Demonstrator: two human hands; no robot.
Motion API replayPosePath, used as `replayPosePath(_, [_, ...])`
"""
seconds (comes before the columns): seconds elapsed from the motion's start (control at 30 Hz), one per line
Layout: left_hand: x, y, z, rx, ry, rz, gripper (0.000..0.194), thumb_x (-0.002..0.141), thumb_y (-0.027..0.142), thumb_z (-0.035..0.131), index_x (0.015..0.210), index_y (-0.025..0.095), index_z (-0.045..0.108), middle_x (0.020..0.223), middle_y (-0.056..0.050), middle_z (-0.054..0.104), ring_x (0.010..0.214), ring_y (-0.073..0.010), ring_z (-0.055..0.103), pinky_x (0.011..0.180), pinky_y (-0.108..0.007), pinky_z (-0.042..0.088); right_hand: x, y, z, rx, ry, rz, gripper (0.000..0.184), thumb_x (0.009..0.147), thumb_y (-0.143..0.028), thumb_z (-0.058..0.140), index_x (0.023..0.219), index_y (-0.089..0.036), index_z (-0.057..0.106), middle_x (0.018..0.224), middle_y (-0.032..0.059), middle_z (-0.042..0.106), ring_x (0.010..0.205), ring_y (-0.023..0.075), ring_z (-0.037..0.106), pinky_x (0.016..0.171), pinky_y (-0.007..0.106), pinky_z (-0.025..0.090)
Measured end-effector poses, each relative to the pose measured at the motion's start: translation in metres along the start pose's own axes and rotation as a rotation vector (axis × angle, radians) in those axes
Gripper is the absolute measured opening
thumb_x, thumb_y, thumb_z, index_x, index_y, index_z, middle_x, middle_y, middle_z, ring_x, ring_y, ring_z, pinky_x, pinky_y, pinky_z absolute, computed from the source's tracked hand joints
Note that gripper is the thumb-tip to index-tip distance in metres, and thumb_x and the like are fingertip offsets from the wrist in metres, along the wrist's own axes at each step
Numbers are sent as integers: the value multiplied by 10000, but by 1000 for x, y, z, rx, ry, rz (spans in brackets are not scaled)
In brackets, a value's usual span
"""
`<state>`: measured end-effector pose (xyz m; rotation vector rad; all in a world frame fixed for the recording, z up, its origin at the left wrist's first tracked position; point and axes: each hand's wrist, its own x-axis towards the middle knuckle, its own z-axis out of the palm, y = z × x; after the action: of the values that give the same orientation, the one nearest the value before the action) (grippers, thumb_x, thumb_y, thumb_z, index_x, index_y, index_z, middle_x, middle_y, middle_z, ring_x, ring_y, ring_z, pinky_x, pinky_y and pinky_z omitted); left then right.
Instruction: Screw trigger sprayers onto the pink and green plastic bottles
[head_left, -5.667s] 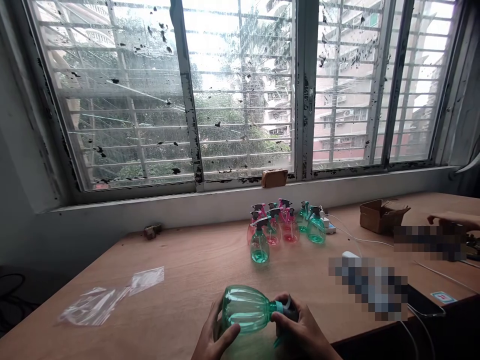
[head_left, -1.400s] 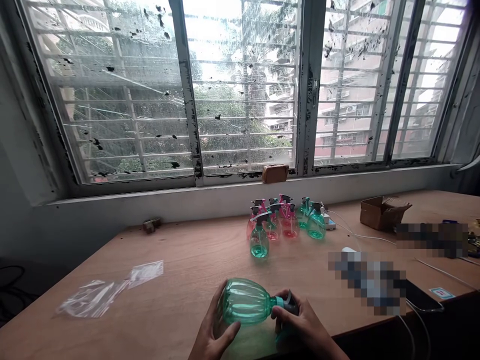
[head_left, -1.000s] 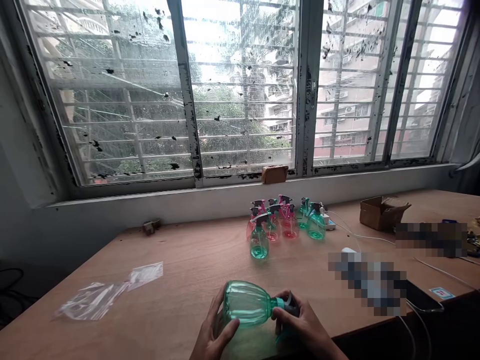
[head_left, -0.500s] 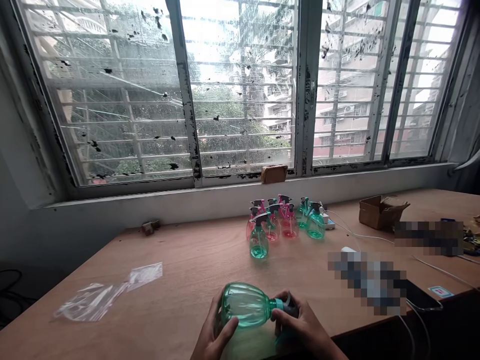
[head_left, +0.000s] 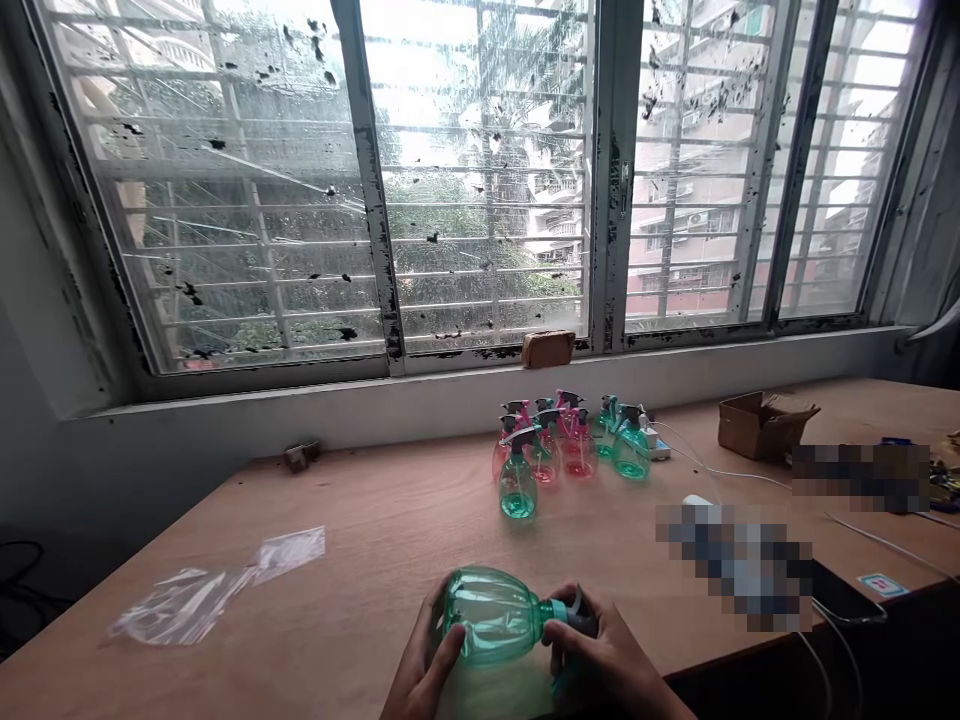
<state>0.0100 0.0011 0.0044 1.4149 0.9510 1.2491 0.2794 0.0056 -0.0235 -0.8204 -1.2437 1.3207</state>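
Observation:
A clear green spray bottle lies on its side between my two hands, just above the near part of the table, its base to the left and its head to the right. My left hand is wrapped round the base, thumb on the near side. The dark spray head, with a light blue collar, is gripped in the fingers of my right hand, which partly hide it. Farther back, a green spray bottle stands upright in front of a group of pink and green ones.
Clear plastic bags lie on the wooden table at left. An open cardboard box stands at back right, near white cables and a power strip. Blurred-out items and a dark flat device are at right. A brown block rests on the sill.
The bottle has rolled slightly in my left hand, and my left thumb has shifted a little to the left. My right hand keeps its hold on the spray head.

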Motion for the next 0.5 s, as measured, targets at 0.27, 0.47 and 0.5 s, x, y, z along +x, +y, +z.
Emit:
replayPosePath(0.27, [-1, -1, -6, 79, -27, 24, 768, 934, 696, 729, 1581, 301, 601, 1700, -57, 520, 1649, -401, 298, 1370, -551, 156, 0, 1, -1, 3, 3, -9, 498, 808, -583, 930, 946, -188, 661, 776, 25, 773, 615, 203, 754, 614, 301, 560])
replayPosePath(0.47, [-1, 1, -5, 61, -20, 33, 746, 952, 670, 726, 1589, 308, 587, 1684, -61, 543, 1615, -389, 385, 1356, -553, 230, 0, 0, 2, -6, 24, -26, 533, 775, -613, 942, 915, -181, 663, 749, 22, 763, 583, 192, 742, 593, 288, 542])
replayPosePath(0.5, [0, 0, -4, 52, -17, 32, 730, 959, 678, 711, 1574, 299, 606, 1663, -71, 569, 1601, -392, 412, 1347, -551, 265, 0, 0, 2, -7, 24, -26, 534, 772, -613, 943, 914, -180, 664, 749, 23, 764, 583, 193, 743, 592, 287, 541])
